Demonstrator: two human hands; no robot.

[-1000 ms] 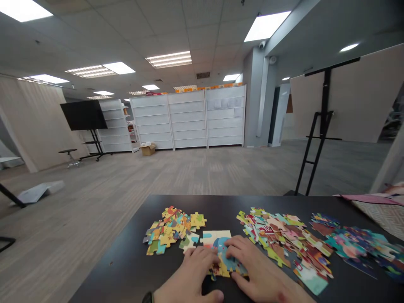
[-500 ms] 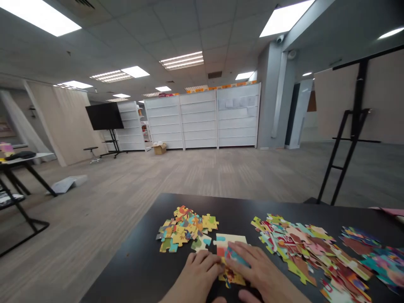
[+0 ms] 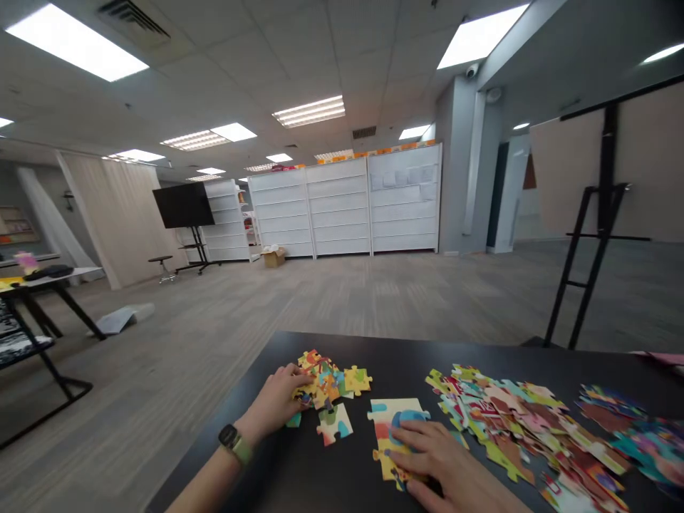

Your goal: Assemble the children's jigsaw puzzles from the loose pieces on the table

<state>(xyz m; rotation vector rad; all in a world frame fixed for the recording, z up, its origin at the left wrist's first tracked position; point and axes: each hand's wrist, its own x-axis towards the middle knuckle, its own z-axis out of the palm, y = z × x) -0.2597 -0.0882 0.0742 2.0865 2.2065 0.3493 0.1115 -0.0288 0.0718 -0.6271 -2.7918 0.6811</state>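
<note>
My left hand (image 3: pixel 275 400), with a watch (image 3: pixel 235 443) on its wrist, reaches over the left edge of a pile of jigsaw pieces (image 3: pixel 325 381). Its fingers are stretched onto the pieces, fingertips partly hidden among them. My right hand (image 3: pixel 446 456) lies open, fingers spread flat over a small joined block of jigsaw pieces (image 3: pixel 382 431) in cream, red, blue and yellow, covering its right part. Between the pile and the block lies a loose jigsaw piece (image 3: pixel 335 424) in cream, green and blue.
A larger heap of jigsaw pieces (image 3: pixel 513 420) spreads to the right on the black table (image 3: pixel 299 470). Beyond it are darker, blue-teal pieces (image 3: pixel 652 449). An easel stand (image 3: pixel 585 263) rises behind the table. White shelves (image 3: pixel 342 206) line the far wall.
My left hand has left the joined block and moved left to the pile. The loose piece beside the pile has shifted slightly toward me. My right hand remains on the block.
</note>
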